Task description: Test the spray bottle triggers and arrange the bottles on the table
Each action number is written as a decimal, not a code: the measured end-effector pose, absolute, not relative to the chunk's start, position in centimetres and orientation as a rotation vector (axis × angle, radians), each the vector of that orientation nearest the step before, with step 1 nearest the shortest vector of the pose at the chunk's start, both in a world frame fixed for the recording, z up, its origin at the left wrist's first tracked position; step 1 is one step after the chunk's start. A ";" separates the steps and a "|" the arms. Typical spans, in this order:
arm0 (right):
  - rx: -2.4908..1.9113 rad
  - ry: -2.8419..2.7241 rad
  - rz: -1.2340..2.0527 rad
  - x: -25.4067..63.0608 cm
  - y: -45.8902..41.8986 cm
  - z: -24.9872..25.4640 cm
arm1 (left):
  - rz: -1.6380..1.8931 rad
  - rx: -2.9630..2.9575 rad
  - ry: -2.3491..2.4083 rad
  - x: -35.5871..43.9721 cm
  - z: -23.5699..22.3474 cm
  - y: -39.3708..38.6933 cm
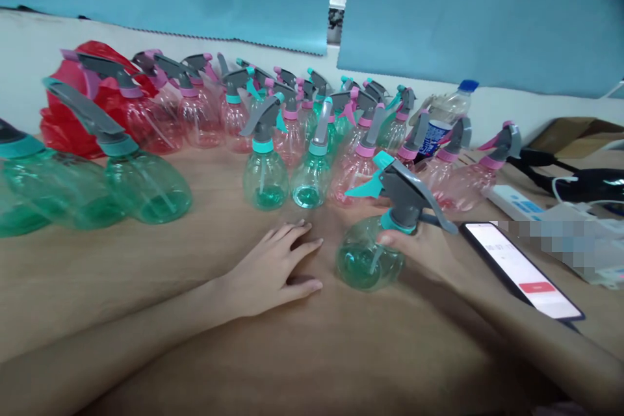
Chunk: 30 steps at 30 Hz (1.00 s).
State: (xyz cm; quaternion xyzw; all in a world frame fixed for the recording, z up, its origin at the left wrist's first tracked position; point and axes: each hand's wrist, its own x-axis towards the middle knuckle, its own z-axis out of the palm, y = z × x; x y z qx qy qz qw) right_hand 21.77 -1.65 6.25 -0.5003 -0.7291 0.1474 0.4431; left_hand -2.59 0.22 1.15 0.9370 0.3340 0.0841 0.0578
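My right hand (431,250) is wrapped round a green spray bottle (363,260) with a grey head and a turquoise trigger. The thumb lies across the bottle's neck, the other fingers are mostly hidden behind it, and the bottle leans a little, its nozzle pointing left. My left hand (275,266) rests palm down on the wooden table (209,364), fingers spread, holding nothing, just left of that bottle. Beyond my hands stand two more green spray bottles, one (266,179) beside the other (311,179).
Several pink spray bottles (202,117) and green ones crowd the back. More green bottles (149,188) stand at left, near a red plastic bag (73,110). On the right lie a phone (521,266) with its screen lit, a white power strip (517,201) and a cardboard box (575,133).
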 end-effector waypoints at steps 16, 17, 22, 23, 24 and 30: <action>-1.532 -1.982 0.059 22.0 -5.3 5.5 | 0.396 2.844 0.972 -5.6 0.9 -1.4; -1.527 -2.006 0.045 21.3 -5.0 5.8 | 0.417 2.828 0.972 -6.4 0.9 -1.6; -1.375 -2.135 0.076 16.3 -2.3 6.8 | 0.571 2.744 1.033 -11.2 1.5 -2.2; -1.340 -2.151 0.092 15.1 -1.6 6.7 | 0.613 2.735 1.065 -12.1 1.6 -2.2; -1.290 -2.175 0.122 13.8 -0.9 6.7 | 0.660 2.728 1.090 -13.1 1.8 -2.1; -1.124 -2.136 0.161 6.4 2.7 5.9 | 0.914 2.641 1.203 -16.9 2.8 -1.3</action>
